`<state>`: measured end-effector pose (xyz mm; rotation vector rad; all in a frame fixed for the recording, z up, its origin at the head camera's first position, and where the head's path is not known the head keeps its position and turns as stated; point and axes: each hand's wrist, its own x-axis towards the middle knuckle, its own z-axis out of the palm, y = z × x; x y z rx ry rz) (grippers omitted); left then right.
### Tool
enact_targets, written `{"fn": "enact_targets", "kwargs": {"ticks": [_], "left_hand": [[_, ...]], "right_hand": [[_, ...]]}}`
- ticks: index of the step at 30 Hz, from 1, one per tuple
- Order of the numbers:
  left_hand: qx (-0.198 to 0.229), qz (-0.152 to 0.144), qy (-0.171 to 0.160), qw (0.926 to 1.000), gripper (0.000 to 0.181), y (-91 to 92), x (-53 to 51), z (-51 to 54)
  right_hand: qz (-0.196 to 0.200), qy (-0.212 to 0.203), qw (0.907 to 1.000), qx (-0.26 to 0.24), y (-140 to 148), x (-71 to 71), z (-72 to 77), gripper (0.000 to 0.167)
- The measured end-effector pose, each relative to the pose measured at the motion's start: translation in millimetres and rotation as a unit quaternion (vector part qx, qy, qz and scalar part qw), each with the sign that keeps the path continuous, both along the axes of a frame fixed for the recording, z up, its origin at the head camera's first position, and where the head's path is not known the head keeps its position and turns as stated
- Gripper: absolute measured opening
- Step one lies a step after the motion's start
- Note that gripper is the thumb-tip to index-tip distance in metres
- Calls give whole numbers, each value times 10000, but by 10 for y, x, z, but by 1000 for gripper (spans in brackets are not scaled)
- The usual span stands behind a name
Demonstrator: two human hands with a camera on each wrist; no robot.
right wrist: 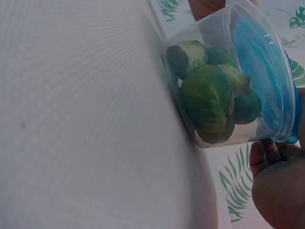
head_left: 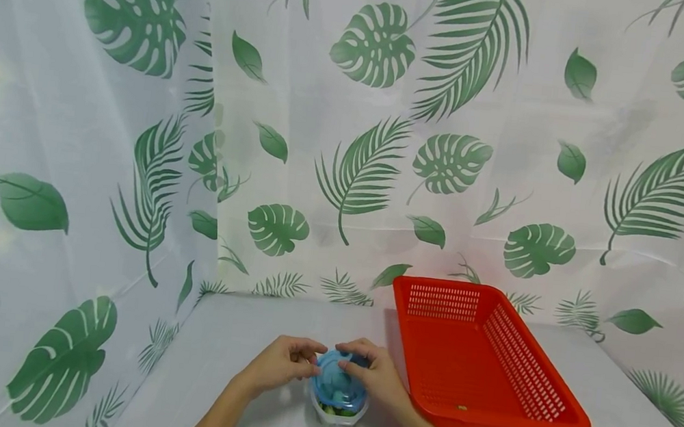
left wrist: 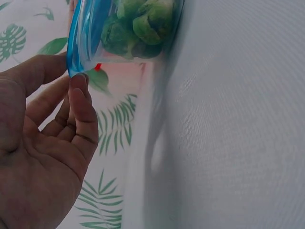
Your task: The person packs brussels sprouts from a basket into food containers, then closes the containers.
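A clear plastic tub [right wrist: 224, 136] holds several Brussels sprouts [right wrist: 208, 102] and stands on the table. On its top lies a blue lid [head_left: 332, 393], whose fit around the whole rim I cannot tell. My left hand [head_left: 284, 366] pinches the lid's left edge between thumb and fingers, as the left wrist view shows close up. From the right, my right hand [head_left: 380, 381] grips the lid, its thumb on top and its fingers at the far edge. Part of the right hand is cut off in the right wrist view.
A red perforated plastic basket [head_left: 457, 369] stands on the table close to my right forearm, with a small scrap [head_left: 462, 408] on its floor. White leaf-patterned sheets [head_left: 297, 168] hang behind and to the left of the pale table [head_left: 198, 358].
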<state>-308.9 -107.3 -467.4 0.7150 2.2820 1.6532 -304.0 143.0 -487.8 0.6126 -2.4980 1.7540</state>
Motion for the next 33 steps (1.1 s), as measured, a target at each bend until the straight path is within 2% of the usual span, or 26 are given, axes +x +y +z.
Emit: {"fn": "enact_targets", "kwargs": {"ticks": [4,9,20,26,33], "left_hand": [[-14,-131,-43,9999,34,-13,3,-5],[-150,-381,-60,9991,36,-40,12,-20],[-463,-620,232,9967,41,-51,-5,-41],[-390,-857,42,9955,52,-78,11,-43],[-360,-922,10,9951,53,-94,-19,-104]], "right_hand": [[65,-27,10000,-39,10,31,8,30],[106,235,9996,128,10,81,7,29],[463,363,9973,429,59,135,-38,33],[563,421,9965,456,56,127,-50,36],[660,589,9954,370,67,126,-69,36]]}}
